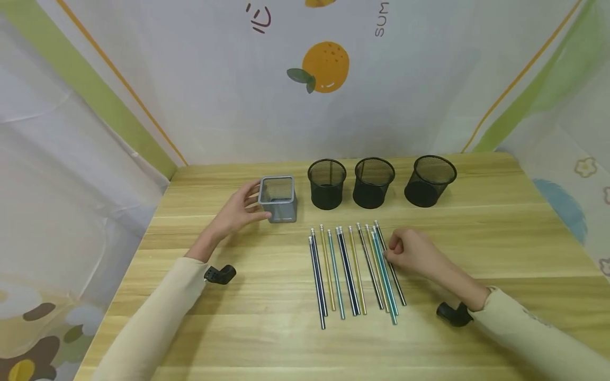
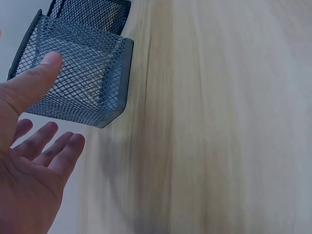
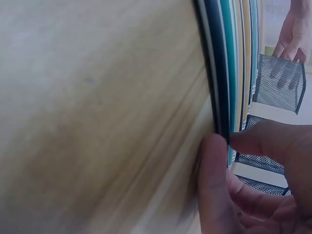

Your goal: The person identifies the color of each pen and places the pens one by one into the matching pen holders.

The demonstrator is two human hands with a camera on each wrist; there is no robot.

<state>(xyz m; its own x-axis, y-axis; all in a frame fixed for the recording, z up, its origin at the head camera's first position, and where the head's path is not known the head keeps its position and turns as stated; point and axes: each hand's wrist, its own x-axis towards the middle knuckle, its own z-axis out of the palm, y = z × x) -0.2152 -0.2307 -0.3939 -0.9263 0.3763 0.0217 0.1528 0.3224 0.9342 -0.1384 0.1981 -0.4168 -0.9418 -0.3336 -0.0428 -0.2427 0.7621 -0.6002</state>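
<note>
A square grey mesh pen holder (image 1: 282,212) stands at the left of the row of holders. My left hand (image 1: 236,210) is at its left side, thumb overlapping the mesh in the left wrist view and fingers spread beside it, not curled round it. Dark blue, gold, teal and black pencils (image 1: 334,264) lie roughly side by side on the table, white-tipped ends away from me. At the right end of this row, my right hand (image 1: 415,255) pinches a black pencil (image 3: 214,68) between thumb and forefinger.
Three round black mesh pen holders stand behind the pencils: a left one (image 1: 326,197), a middle one (image 1: 369,196) and a right one (image 1: 421,193). The wooden table (image 1: 267,338) ends at a white curtain (image 1: 229,116) with fruit prints.
</note>
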